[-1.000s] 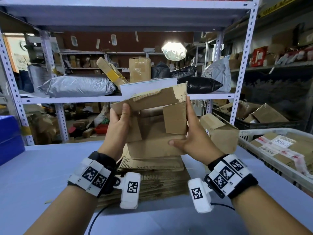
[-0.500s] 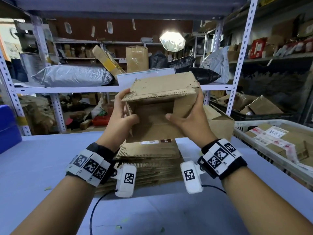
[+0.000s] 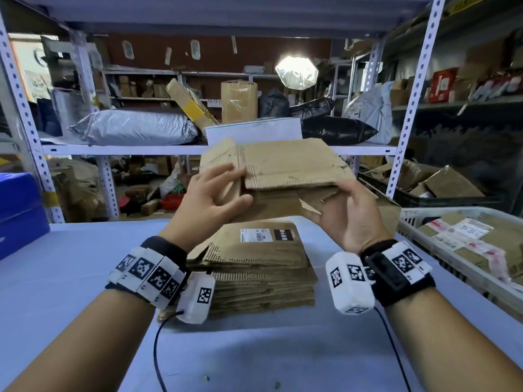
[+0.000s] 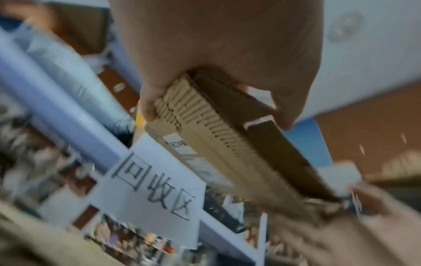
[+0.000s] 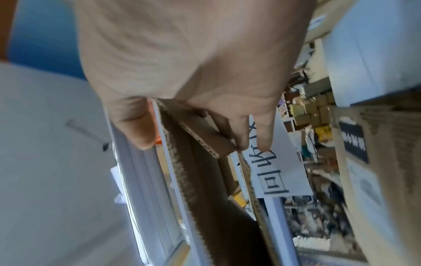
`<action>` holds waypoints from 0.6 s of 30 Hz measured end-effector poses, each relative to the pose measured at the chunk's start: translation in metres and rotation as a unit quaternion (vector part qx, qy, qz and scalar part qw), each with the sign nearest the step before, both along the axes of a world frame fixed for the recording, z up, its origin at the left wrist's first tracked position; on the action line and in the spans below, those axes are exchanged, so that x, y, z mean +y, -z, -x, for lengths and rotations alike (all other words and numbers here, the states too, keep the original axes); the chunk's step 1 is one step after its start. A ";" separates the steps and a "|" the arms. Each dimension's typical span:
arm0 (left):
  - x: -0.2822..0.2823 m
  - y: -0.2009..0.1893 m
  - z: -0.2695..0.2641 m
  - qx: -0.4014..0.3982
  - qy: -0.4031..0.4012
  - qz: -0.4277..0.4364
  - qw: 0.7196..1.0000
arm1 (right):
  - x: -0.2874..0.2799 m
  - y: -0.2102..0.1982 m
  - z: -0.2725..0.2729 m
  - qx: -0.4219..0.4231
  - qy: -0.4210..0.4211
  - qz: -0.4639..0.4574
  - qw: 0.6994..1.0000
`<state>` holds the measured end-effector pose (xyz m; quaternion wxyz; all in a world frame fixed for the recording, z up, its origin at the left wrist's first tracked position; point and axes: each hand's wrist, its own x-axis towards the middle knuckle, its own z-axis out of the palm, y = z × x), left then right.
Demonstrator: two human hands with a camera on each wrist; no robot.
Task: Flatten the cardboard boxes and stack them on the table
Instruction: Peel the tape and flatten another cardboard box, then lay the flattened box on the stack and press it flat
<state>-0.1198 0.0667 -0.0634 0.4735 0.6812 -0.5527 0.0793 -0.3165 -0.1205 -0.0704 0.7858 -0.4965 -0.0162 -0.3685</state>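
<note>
I hold a brown cardboard box (image 3: 285, 165), pressed nearly flat, in the air above the stack of flattened boxes (image 3: 260, 267) on the pale blue table (image 3: 70, 278). My left hand (image 3: 218, 193) pinches its left edge between thumb and fingers; the left wrist view shows the corrugated edge of the cardboard box (image 4: 218, 136) in that pinch of the left hand (image 4: 216, 54). My right hand (image 3: 342, 216) grips the right side, palm up underneath. In the right wrist view the right hand (image 5: 193, 72) has thumb and fingers clamped on the layers of the cardboard box (image 5: 200, 144).
A white crate (image 3: 464, 241) of unflattened boxes sits at the right table edge. Another brown box (image 3: 390, 213) stands behind my right hand. A blue bin (image 3: 19, 210) is at the far left. Metal shelving (image 3: 141, 149) with parcels runs behind the table, with a handwritten white sign (image 3: 254, 132).
The box has collapsed from an open, upright shape to nearly flat. It has tipped toward horizontal, and both hands have shifted to its side edges.
</note>
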 end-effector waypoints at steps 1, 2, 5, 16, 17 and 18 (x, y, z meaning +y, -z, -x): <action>0.002 0.001 -0.002 -0.031 -0.022 -0.046 0.998 | -0.002 -0.001 0.002 0.001 -0.007 -0.017 1.000; 0.003 0.002 -0.004 -0.042 -0.032 -0.079 0.996 | -0.005 -0.002 0.003 0.003 -0.002 -0.045 0.999; 0.003 0.003 -0.009 -0.018 -0.041 -0.069 0.997 | -0.012 -0.002 0.001 0.038 0.044 -0.085 0.995; 0.018 0.004 -0.053 0.155 -0.165 -0.180 0.957 | -0.007 0.032 -0.017 0.218 0.124 0.017 0.968; 0.022 0.005 -0.059 0.144 -0.173 -0.226 0.948 | -0.006 0.036 -0.019 0.277 0.147 0.085 0.946; 0.025 0.008 -0.065 0.131 -0.183 -0.273 0.935 | -0.005 0.040 -0.021 0.333 0.169 0.159 0.914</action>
